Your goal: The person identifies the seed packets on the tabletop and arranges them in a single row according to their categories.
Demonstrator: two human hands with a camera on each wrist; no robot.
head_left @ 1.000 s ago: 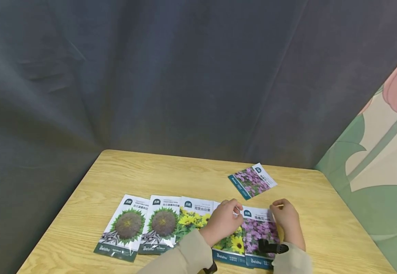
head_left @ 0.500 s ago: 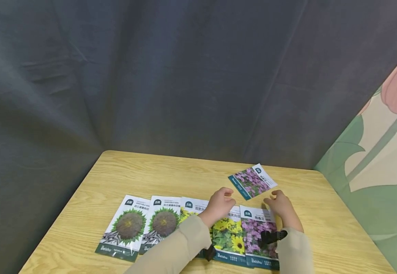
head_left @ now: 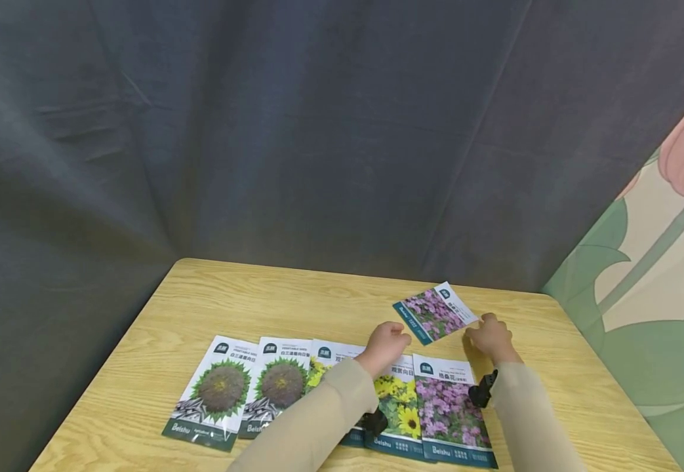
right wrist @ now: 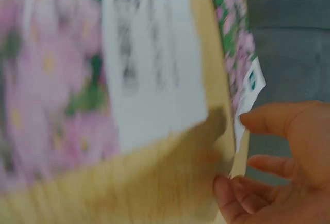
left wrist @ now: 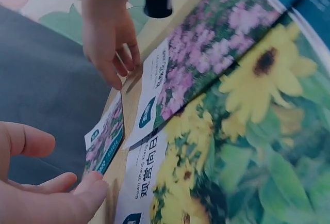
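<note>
A flat seed packet with pink-purple flowers [head_left: 434, 313] lies askew near the table's back. My right hand [head_left: 491, 337] is at its right corner. In the right wrist view the fingers [right wrist: 268, 118] stand apart around the packet's white end [right wrist: 250, 97]; whether a fingertip touches it I cannot tell. My left hand [head_left: 385, 347] hovers over the row's top edges, its thumb and fingers [left wrist: 31, 141] parted with nothing between them. Below the right hand lies another purple-flower packet [head_left: 450, 413]. Left of that are two yellow-flower packets [head_left: 401, 413], one largely hidden by the left forearm.
Two sunflower-seed packets [head_left: 220, 390] lie at the row's left end, side by side. The wooden table [head_left: 271, 301] ends at a dark curtain [head_left: 330, 144] behind. A wall with painted tulips [head_left: 666, 282] stands on the right.
Both hands have moved away from the purple-flower packet in the row. The right hand went back and right to the far packet's corner; the left moved slightly further back. The packets lie about as before.
</note>
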